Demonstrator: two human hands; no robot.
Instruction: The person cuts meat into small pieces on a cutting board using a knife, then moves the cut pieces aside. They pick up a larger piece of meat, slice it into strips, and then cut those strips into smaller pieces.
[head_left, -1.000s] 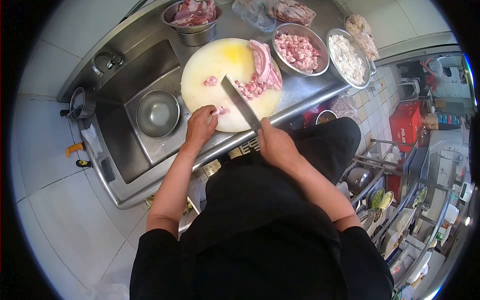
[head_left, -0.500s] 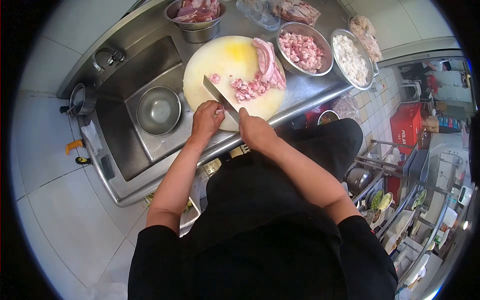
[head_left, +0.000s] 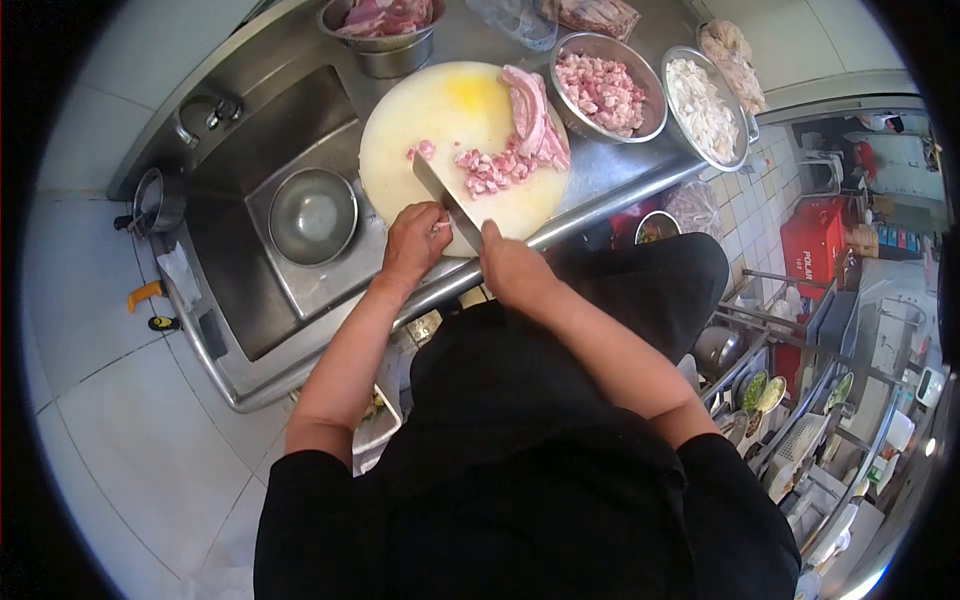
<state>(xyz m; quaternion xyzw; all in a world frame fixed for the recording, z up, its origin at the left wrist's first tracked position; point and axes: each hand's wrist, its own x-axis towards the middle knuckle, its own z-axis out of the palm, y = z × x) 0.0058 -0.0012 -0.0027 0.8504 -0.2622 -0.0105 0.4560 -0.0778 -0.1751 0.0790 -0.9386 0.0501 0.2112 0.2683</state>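
My right hand (head_left: 512, 268) is closed round the handle of a cleaver (head_left: 440, 195), its broad blade pointing up and left over the round cutting board (head_left: 400, 115). Close to the blade's left side, my left hand (head_left: 416, 238) has its fingers curled on a small piece of meat (head_left: 440, 227), mostly hidden by them. A few cut bits (head_left: 424, 149) lie by the blade's tip. Right of the blade is a heap of diced meat (head_left: 490, 172), and beyond it rests a long pinkish slab of meat (head_left: 535, 115).
A steel bowl of diced meat (head_left: 603, 92) and a bowl of whitish pieces (head_left: 703, 112) stand right of the board. Behind it, more meat (head_left: 390, 17) fills a stacked bowl. On the left, the sink (head_left: 265, 130) holds a metal bowl (head_left: 313, 217). The counter's rounded edge (head_left: 590, 212) runs before me.
The blade's tip has shifted slightly right, and more cut bits show by it. Both hands stay close together at the board's near edge. The view has shifted slightly.
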